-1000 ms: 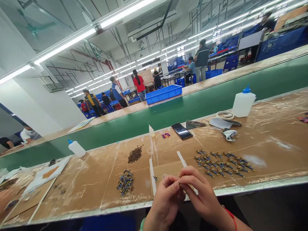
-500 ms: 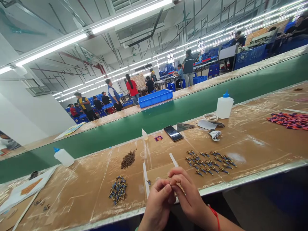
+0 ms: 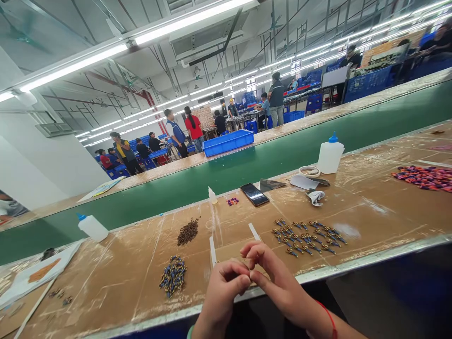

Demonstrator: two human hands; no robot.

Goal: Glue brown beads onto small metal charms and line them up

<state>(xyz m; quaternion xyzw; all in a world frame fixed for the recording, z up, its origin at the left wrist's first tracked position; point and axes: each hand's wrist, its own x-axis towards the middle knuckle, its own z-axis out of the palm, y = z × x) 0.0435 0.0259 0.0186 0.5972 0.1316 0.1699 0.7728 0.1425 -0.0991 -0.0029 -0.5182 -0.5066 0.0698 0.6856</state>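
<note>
My left hand (image 3: 228,287) and my right hand (image 3: 273,280) meet at the fingertips over the table's near edge. Both are closed in a pinch, and whatever lies between them is too small and too covered to name. Left of them is a heap of small blue-and-gold pieces (image 3: 173,277). Behind that sits a pile of small brown pieces (image 3: 188,232). To the right, similar blue-and-gold pieces (image 3: 307,238) are spread out in rows. Two white strips, a left one (image 3: 212,250) and a right one (image 3: 254,231), lie just beyond my hands.
A phone (image 3: 254,194), a small dropper bottle (image 3: 212,196) and a roll of tape (image 3: 309,172) lie farther back. White bottles with blue caps stand right (image 3: 330,155) and left (image 3: 92,228). A green belt (image 3: 169,200) runs behind, with a blue crate (image 3: 228,143) beyond. People stand farther off.
My hands have shifted slightly, with the left fingers more extended and the fingertips still together. The small blue-and-gold piece by the left white strip is no longer visible.
</note>
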